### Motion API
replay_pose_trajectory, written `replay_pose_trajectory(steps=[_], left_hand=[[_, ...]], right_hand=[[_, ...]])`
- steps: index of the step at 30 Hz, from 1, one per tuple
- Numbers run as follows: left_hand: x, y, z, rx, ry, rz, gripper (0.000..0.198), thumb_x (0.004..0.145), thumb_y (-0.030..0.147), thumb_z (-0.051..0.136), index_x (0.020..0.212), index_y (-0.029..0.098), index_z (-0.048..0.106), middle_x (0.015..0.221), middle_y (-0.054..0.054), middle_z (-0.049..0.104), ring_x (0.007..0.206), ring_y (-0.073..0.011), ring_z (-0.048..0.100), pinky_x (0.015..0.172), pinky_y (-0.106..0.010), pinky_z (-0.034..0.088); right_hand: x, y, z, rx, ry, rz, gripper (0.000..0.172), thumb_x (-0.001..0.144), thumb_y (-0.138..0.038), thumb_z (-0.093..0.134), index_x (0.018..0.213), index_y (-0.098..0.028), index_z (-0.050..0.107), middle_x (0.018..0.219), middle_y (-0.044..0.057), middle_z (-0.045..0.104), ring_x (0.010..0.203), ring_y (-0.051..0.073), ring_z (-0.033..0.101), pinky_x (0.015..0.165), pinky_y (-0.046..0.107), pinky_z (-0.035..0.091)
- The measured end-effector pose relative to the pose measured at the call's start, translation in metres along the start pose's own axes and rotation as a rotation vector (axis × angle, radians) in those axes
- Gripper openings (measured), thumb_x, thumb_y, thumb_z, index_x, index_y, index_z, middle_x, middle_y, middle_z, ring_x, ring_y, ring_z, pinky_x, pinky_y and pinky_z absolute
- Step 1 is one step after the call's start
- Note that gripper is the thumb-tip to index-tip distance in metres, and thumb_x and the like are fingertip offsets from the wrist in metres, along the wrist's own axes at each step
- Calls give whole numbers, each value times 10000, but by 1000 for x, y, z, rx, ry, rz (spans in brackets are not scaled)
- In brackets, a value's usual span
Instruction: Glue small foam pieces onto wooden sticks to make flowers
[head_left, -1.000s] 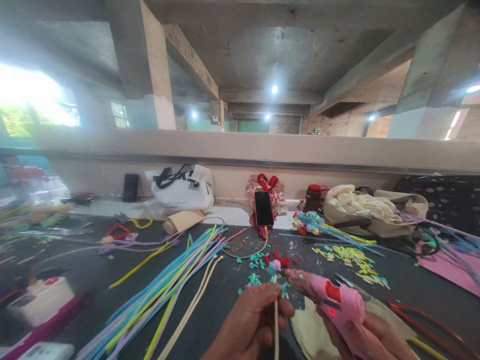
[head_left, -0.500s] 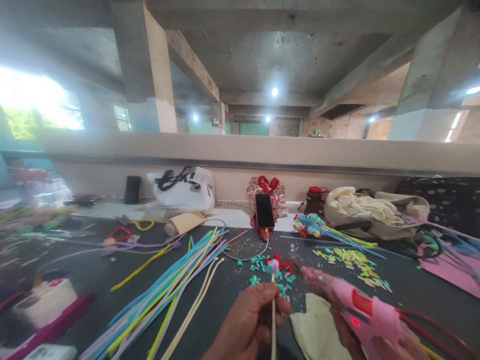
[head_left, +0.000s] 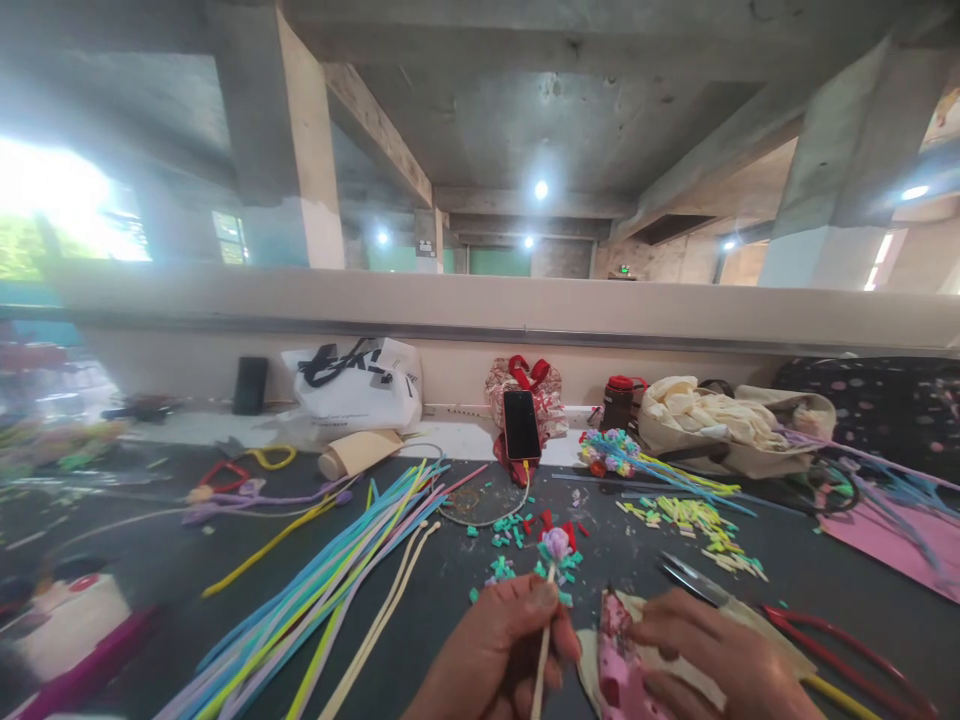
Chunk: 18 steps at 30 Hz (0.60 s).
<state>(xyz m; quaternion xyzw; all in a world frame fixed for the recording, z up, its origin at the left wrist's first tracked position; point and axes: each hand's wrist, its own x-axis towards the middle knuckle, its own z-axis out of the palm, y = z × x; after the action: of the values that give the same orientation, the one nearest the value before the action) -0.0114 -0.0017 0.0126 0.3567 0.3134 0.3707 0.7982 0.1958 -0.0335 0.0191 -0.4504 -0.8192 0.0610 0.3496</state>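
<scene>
Lilac petals form a small flower (head_left: pixel 556 544) atop a cream stem (head_left: pixel 543 662), which the left hand (head_left: pixel 502 648) pinches nearly closed between thumb and fingers just below the bloom, keeping it tilted slightly above the dark table (head_left: pixel 420 620). The right hand (head_left: pixel 712 650) is partly open, its fingers loosely spread with the tips at the side of the pink glue gun (head_left: pixel 621 672), which lies over a pale cloth (head_left: pixel 589 662); whether those fingertips press on it I cannot tell. Teal pieces (head_left: pixel 507 530) lie scattered beyond the left hand.
</scene>
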Motion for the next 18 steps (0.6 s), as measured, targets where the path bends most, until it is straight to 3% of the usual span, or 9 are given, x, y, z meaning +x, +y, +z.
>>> replay_pose_trajectory(steps=[1, 5, 8, 12, 18], left_hand=[[0, 0, 0, 9, -15, -2, 272, 681, 370, 606, 594, 115, 570, 473, 11, 555, 303, -15, 391, 296, -127, 201], [0, 0, 2, -21, -44, 3, 251, 662, 360, 633, 624, 128, 545, 491, 22, 559, 317, -17, 414, 303, -125, 212], [-1, 2, 6, -19, -17, 2, 262, 647, 360, 642, 592, 128, 532, 468, 29, 539, 299, -11, 392, 287, -124, 185], [-1, 1, 9, -6, 17, 24, 249, 625, 345, 663, 620, 129, 539, 517, 11, 573, 317, -13, 407, 284, -116, 184], [0, -1, 8, -2, -9, -5, 267, 636, 366, 639, 601, 115, 556, 483, 8, 575, 301, -23, 426, 283, -120, 206]], right_hand=[[8, -11, -3, 91, -17, 32, 113, 760, -229, 541, 784, -239, 651, 721, 23, 633, 602, 141, 588, 517, 194, 444], [35, -35, 0, 281, -58, 175, 88, 727, -188, 548, 675, -192, 619, 606, -19, 582, 545, 114, 543, 502, 186, 416], [41, -37, 11, 388, -72, 257, 60, 708, -190, 554, 689, -178, 610, 605, -23, 580, 550, 114, 541, 503, 187, 416], [40, -35, 23, 469, -55, 260, 105, 743, -228, 532, 694, -169, 604, 608, -15, 579, 548, 114, 536, 521, 195, 422], [40, -35, 18, 487, -98, 284, 143, 778, -223, 496, 665, -165, 561, 565, -38, 526, 529, 96, 494, 506, 183, 389]])
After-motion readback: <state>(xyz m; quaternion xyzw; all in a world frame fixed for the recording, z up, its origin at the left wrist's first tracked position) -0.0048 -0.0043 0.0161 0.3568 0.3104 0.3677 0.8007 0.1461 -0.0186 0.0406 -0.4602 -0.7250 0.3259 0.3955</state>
